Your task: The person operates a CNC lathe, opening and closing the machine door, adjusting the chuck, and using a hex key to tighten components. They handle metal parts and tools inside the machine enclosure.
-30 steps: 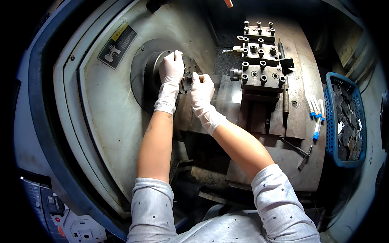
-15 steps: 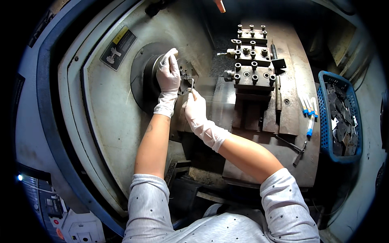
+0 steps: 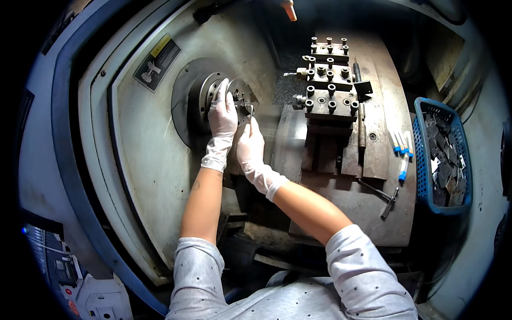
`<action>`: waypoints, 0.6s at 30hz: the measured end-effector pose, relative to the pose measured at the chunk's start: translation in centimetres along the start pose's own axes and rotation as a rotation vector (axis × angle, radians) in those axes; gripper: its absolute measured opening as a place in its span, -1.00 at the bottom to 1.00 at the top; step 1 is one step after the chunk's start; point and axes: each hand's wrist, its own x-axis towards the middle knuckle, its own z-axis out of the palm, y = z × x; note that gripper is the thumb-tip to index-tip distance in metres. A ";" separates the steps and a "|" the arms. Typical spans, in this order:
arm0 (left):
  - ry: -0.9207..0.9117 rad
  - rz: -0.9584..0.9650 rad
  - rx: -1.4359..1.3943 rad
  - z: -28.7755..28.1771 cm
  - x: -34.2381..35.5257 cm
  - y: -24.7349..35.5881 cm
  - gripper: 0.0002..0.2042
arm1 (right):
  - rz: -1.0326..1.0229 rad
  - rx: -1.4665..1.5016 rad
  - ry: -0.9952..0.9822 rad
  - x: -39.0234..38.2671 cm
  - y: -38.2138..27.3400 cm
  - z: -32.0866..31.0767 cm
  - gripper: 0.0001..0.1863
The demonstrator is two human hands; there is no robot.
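On the left side of the machine, a round metal spindle fixture (image 3: 201, 98) sticks out from the pale wall. My left hand (image 3: 222, 118), in a white glove, rests against its rim with the fingers stretched upward. In my gloved right hand (image 3: 250, 146) is a small bent hex key (image 3: 252, 109), pinched between the fingertips. The key's short end meets the front face of the fixture, among small clamps and screws (image 3: 241, 99). My fingers partly hide the fixture's lower part and the key's long end.
Tool holders with several bolts (image 3: 332, 101) stand on the slide to the right. A T-handled wrench (image 3: 390, 202) and blue-capped tubes (image 3: 402, 160) lie on the metal bed. Farther right is a blue basket (image 3: 421, 176) of dark flat plates. An orange nozzle (image 3: 289, 9) hangs above.
My left hand has come down slightly along the fixture, uncovering more of its rim. My right hand has shifted a little left, with the hex key still at the fixture's face.
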 end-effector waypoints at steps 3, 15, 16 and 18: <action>-0.048 -0.051 0.011 0.0 0.7 -0.3 -0.76 | 0.090 0.015 -0.149 0.1 -0.8 -0.4 -0.64; 0.089 -0.098 0.048 0.6 1.5 -0.1 -0.80 | 0.187 -0.346 -0.250 -1.4 -2.6 0.0 -0.56; 0.113 -0.112 0.061 0.7 1.4 -0.1 -0.81 | 0.163 -0.409 -0.232 -1.2 -2.3 0.2 -0.59; 0.139 -0.141 0.084 1.0 1.1 -0.2 -0.82 | 0.173 -0.454 -0.267 -1.0 -2.1 0.2 -0.63</action>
